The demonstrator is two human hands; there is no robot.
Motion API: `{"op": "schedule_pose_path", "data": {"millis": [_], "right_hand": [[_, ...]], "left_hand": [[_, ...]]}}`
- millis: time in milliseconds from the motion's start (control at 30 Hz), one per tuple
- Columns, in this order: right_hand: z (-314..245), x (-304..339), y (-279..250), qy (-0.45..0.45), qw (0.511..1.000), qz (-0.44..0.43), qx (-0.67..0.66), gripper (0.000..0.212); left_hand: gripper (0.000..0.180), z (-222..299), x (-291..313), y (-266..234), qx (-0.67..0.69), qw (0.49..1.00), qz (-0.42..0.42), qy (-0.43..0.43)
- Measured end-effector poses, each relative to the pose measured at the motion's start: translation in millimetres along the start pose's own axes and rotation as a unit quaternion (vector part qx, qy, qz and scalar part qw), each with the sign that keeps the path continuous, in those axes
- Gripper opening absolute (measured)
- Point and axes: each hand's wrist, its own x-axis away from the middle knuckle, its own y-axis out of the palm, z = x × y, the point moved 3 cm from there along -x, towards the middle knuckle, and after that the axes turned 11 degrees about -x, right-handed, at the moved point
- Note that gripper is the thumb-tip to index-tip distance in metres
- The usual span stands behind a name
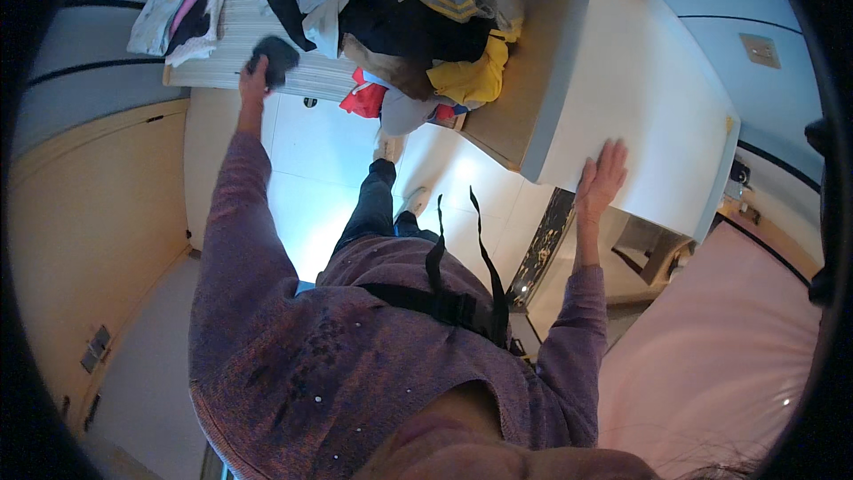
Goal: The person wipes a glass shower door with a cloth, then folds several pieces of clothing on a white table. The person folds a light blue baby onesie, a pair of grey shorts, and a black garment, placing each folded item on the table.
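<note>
My left hand [255, 84] is closed on a small dark bundle [277, 60] that looks like folded cloth; its exact kind is blurred. It is held over the front edge of a striped light shelf [244, 22]. Flat against the white cabinet panel [644, 80] rests my right hand [603, 176], fingers stretched out and holding nothing. Between the hands, a loose heap of clothes [400, 22] lies on the shelf, with black, grey, yellow and red pieces. A yellow garment [475, 71] and a red one [364, 98] hang over its front edge.
A neat stack of folded clothes [187, 13] sits at the shelf's far left end. A wooden door [98, 231] stands at the left. At the lower right is a bed with a pink cover [711, 338]. White floor tiles [311, 160] lie under my feet.
</note>
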Motion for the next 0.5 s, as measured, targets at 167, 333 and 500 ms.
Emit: {"op": "schedule_pose_path", "data": {"millis": [167,333,500], "right_hand": [[-8.2,-4.8,-4.4,-0.002,1.000,-0.002,0.008,0.054],[-12.7,-6.1,-6.0,-0.011,1.000,0.001,0.004,0.054],[-13.1,-6.4,-6.8,-0.010,1.000,0.001,0.007,0.053]], "left_hand": [[0.086,108.3,-31.6,25.6,-0.276,0.919,0.118,0.256],[0.075,157.1,-4.1,97.9,-0.333,0.840,0.035,0.427],[0.033,167.8,-26.6,115.2,-0.416,0.798,0.038,0.435]]}}
